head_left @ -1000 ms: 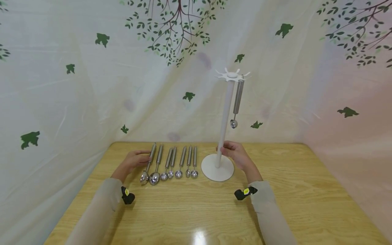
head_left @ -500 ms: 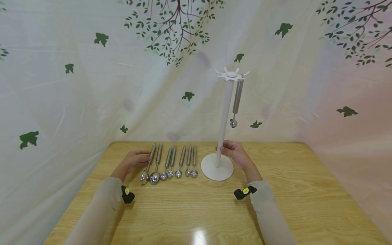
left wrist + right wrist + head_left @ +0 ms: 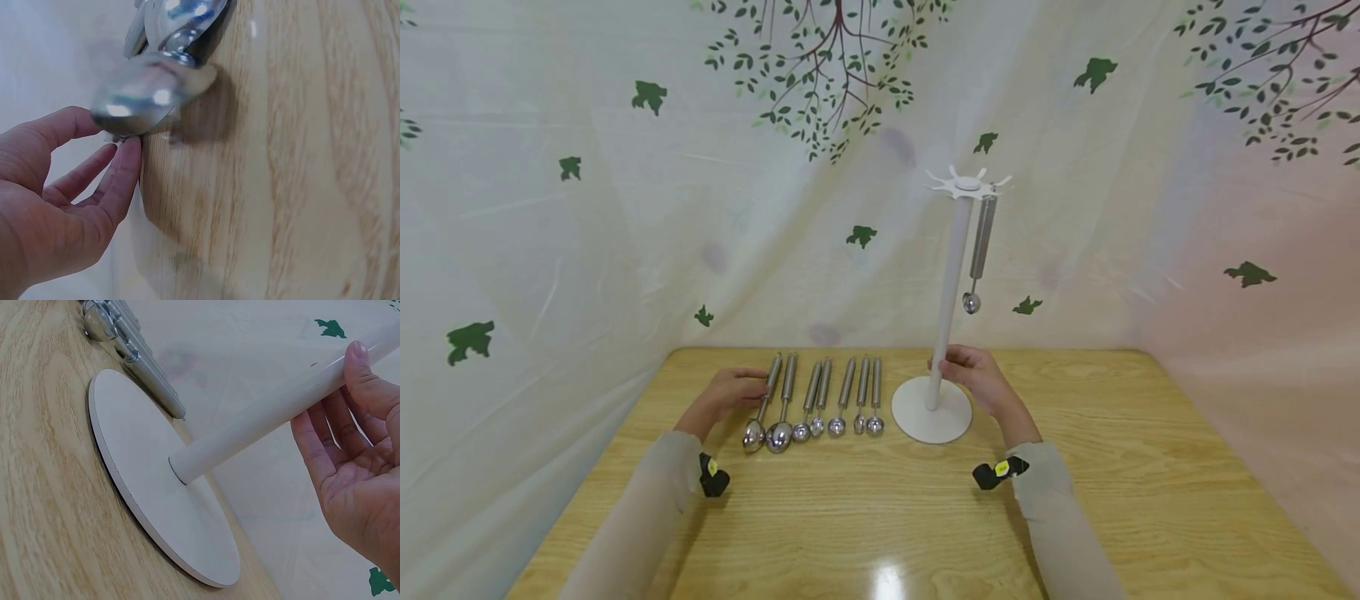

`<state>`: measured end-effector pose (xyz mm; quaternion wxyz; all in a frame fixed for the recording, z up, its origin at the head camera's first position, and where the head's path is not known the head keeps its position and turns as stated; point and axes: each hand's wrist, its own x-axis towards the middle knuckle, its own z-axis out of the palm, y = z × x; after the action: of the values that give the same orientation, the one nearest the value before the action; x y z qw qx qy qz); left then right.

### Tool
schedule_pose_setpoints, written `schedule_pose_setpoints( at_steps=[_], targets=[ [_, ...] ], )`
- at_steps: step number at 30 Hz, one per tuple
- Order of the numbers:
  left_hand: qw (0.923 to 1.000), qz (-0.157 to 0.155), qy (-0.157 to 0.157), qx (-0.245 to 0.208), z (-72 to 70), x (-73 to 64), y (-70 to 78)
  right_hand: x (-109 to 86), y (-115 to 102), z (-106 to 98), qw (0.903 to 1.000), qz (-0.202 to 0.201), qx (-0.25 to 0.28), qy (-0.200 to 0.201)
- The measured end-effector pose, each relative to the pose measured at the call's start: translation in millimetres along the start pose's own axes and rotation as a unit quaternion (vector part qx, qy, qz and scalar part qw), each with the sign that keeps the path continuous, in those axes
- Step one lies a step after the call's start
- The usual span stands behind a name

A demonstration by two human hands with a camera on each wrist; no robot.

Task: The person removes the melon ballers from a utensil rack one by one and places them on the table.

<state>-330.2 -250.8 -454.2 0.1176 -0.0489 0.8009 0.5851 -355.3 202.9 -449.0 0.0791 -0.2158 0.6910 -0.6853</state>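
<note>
My left hand (image 3: 737, 392) pinches the handle of the leftmost steel scoop (image 3: 754, 435), which has an oval bowl. In the left wrist view, the bowl (image 3: 140, 97) looks blurred and hides most of the handle between thumb and fingers. A second large scoop (image 3: 779, 435) lies just right of it. My right hand (image 3: 976, 375) grips the lower pole of a white hanging stand (image 3: 953, 283), thumb in front and fingers behind. From the stand's hooked top (image 3: 967, 185) hangs one small round scoop (image 3: 980, 250), bowl downward.
Several smaller steel scoops, among them one near the middle (image 3: 837, 426), lie side by side, handles toward the back. The stand's round base (image 3: 913, 423) rests on the wooden table (image 3: 820, 533). Behind the table hangs a leaf-patterned cloth (image 3: 760, 267).
The leftmost scoop's handle end has dipped very slightly in my left hand. My right hand and the stand stay in place.
</note>
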Motion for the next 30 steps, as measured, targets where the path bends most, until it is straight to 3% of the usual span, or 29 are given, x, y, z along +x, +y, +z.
schedule_pose_setpoints(
  at_steps=[5, 19, 30],
  targets=[
    [1.0000, 0.007, 0.001, 0.002, -1.2, 0.7, -1.1, 0.7, -0.9, 0.6, 1.0000, 0.002, 0.003, 0.000],
    [0.9985, -0.012, 0.039, 0.035, 5.2, 6.7, -3.9, 0.8, 0.5, 1.3, 1.0000, 0.003, -0.005, 0.003],
    [0.9973, -0.016, 0.056, 0.045, 7.5, 3.9, -2.6, 0.6, -0.4, 1.3, 0.9996, 0.017, -0.018, 0.013]
  ],
)
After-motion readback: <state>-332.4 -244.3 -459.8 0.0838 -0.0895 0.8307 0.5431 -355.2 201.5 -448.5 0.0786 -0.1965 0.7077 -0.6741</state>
